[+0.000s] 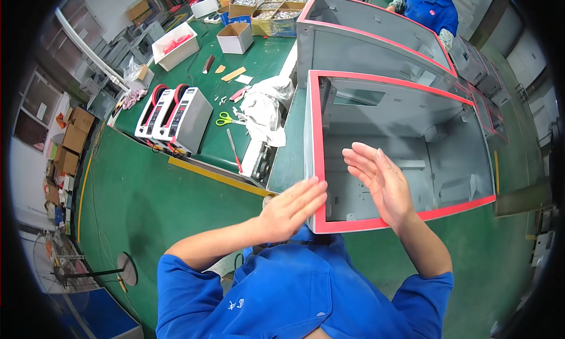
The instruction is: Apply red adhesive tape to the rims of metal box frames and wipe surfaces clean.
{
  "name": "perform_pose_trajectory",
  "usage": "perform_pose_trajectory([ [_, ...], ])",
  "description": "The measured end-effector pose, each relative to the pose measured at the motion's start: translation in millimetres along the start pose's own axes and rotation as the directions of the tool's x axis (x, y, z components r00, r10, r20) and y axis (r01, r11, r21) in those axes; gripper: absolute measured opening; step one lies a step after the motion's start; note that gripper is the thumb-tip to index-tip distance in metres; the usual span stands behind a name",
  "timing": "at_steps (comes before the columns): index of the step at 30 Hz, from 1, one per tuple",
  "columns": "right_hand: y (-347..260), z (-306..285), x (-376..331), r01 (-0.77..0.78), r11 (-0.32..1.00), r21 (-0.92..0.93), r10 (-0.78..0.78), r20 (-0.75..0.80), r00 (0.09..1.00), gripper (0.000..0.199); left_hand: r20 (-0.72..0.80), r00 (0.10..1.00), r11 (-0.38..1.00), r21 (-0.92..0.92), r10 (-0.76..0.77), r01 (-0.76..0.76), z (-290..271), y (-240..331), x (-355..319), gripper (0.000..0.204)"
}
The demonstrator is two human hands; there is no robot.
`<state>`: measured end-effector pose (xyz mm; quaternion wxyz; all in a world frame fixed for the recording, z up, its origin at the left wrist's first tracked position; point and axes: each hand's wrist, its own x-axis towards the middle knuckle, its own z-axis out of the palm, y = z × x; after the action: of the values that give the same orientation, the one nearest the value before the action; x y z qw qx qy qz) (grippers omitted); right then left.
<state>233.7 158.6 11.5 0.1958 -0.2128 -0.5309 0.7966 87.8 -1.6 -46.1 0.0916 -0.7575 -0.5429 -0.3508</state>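
Note:
In front of me a grey sheet-metal cabinet (403,124) lies with its open side up. A red strip (316,145) runs around its rim. My left hand (292,209) is at the cabinet's near left corner, fingers stretched and together, over or against the strip; whether it touches cannot be told. Above the opening's near part is my right hand (385,186), raised with its palm turned inward and its fingers extended. Neither hand holds anything. Inside the cabinet a rectangular cutout, small brackets and a pale bar show; my right hand hides part of the interior.
Behind stands a second red-rimmed cabinet (365,45), with a co-worker (426,9) beyond it. On the green bench to the left are two tape dispensers (182,118), green-handled scissors (226,119), a white cloth (265,106), a white bin (175,45) and boxes of small parts (276,15).

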Motion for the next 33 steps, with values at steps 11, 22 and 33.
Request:
perform_pose_trajectory([
  [11,-7.2,46.0,-0.6,0.723,0.269,-0.636,-0.313,0.652,0.69,0.042,-0.114,0.988,0.99,-0.083,0.1,-0.11,11.7,25.7,-29.1,0.032],
  [22,22.5,41.6,183.6,0.539,-0.311,-0.783,-0.199,0.608,0.768,0.055,-0.299,0.951,0.937,-0.302,0.081,-0.174,31.6,18.7,-39.5,0.02],
  [33,22.0,44.4,228.3,0.404,-0.351,-0.845,-0.279,0.506,0.816,0.059,-0.434,0.897,0.901,-0.419,-0.089,-0.114,46.1,30.0,-48.9,0.027],
])
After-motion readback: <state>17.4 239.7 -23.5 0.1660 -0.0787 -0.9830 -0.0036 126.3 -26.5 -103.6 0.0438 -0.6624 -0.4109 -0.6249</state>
